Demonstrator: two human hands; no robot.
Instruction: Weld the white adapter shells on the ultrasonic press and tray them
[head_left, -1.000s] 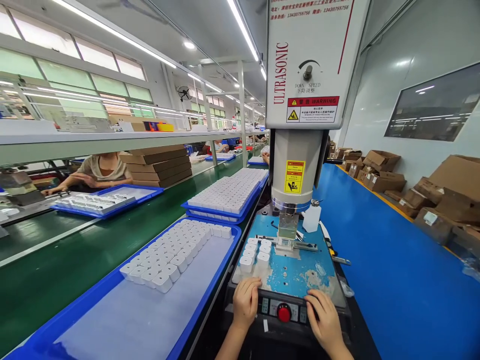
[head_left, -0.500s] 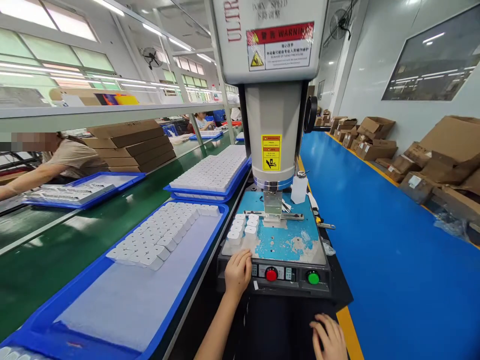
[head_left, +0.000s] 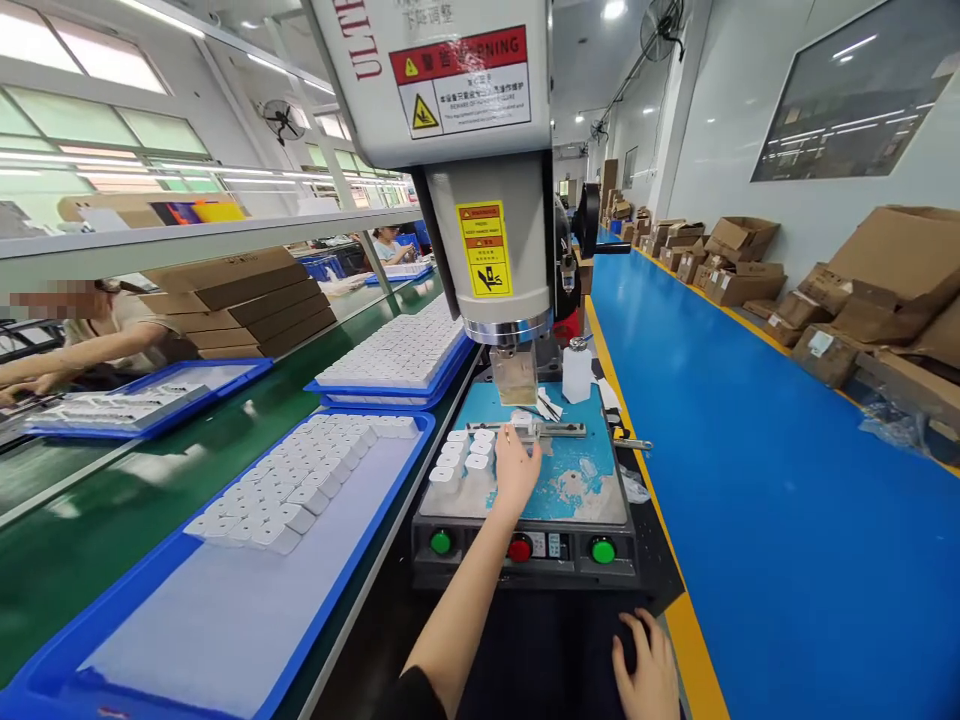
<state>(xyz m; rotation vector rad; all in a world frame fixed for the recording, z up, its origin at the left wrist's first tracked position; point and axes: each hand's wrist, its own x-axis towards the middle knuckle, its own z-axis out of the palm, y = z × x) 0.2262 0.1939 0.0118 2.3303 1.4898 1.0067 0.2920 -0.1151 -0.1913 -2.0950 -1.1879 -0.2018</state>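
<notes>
My left hand [head_left: 517, 470] reaches onto the blue machine plate [head_left: 551, 485], its fingers closed about a small white plastic housing [head_left: 521, 418] at the metal fixture bar [head_left: 564, 430]. The fingers partly hide that housing. Above it hangs the clear-looking block of the press head [head_left: 514, 375], raised clear of the part. Just left of the hand, several white housings [head_left: 450, 462] stand in two short rows on the plate. My right hand [head_left: 646, 668] rests low at the front, below the machine, with fingers spread and nothing in it.
Green buttons [head_left: 603, 550] flank a red button [head_left: 520, 548] on the machine front. To the left, a blue tray [head_left: 360, 560] holds rows of white housings; stacked trays [head_left: 442, 375] stand behind. A white bottle [head_left: 577, 372] sits at the plate's rear right. A co-worker [head_left: 127, 325] sits across the green conveyor.
My left hand has moved from the machine's front edge up to the fixture. The press head has risen off the part. The view has turned slightly right; my right hand stays low.
</notes>
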